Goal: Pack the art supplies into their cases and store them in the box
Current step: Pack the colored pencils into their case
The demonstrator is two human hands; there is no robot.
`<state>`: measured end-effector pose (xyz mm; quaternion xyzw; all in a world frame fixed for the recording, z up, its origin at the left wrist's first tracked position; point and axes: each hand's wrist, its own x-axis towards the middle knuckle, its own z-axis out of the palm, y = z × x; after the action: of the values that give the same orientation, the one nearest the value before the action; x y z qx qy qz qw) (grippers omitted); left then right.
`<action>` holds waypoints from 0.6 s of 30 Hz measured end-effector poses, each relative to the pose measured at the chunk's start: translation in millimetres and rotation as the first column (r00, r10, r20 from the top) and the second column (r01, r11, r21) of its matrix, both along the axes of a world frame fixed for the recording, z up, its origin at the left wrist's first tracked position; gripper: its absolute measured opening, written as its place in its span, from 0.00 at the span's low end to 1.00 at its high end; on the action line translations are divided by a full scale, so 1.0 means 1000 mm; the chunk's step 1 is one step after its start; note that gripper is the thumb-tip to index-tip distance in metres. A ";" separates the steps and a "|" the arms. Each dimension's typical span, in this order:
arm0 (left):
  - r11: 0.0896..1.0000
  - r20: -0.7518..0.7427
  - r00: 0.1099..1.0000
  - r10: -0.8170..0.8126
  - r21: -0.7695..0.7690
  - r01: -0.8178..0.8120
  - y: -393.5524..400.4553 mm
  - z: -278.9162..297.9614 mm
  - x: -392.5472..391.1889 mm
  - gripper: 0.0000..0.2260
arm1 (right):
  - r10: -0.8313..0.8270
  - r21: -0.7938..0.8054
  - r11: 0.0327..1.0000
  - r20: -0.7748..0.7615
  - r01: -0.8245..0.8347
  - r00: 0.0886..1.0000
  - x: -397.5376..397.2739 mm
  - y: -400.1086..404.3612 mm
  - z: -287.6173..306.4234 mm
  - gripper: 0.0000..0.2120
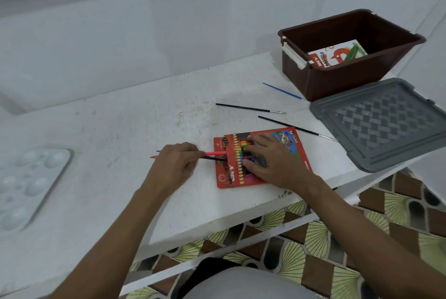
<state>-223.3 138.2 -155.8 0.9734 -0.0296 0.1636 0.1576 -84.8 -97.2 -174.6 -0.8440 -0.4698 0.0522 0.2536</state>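
A red coloured-pencil case [229,175] lies flat on the white table near its front edge, with several pencils showing through its window. My right hand [272,161] presses flat on the case with spread fingers. My left hand [176,163] grips two pencils, a pink one [216,153] and a dark one [212,158], whose ends reach the case's left opening. Three paint brushes lie beyond the case: a blue one [282,91] and two black ones [246,108] [289,126]. The brown box [337,81] stands at the back right with a pastels pack [335,53] inside.
The box's grey lid [383,122] lies flat at the right, overhanging the table's front edge. A white paint palette [29,185] sits at the far left. A white wall rises behind the table. Patterned floor tiles show below the front edge.
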 end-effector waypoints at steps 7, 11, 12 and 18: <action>0.974 -0.119 0.993 0.006 -0.224 -0.033 0.004 -0.009 -0.003 0.10 | -0.001 0.036 0.999 -0.068 0.003 0.998 0.005 0.001 -0.002 0.25; 0.979 -0.129 0.990 -0.053 -0.201 0.026 0.002 -0.009 -0.001 0.10 | -0.023 0.049 0.998 -0.115 0.029 0.993 0.005 0.005 0.003 0.22; 0.982 -0.129 0.989 -0.065 -0.183 0.041 0.000 -0.010 0.000 0.10 | -0.029 0.052 0.998 -0.136 0.036 0.990 0.005 0.006 0.004 0.21; 0.996 -0.111 0.993 -0.040 -0.086 0.030 -0.021 -0.012 0.016 0.12 | -0.015 0.100 0.994 -0.186 0.034 0.982 0.006 0.006 0.007 0.13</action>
<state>-207.3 117.5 -168.0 0.9729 -0.0308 0.1067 0.2029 -78.6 -91.0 -168.1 -0.8270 -0.4359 0.1030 0.3398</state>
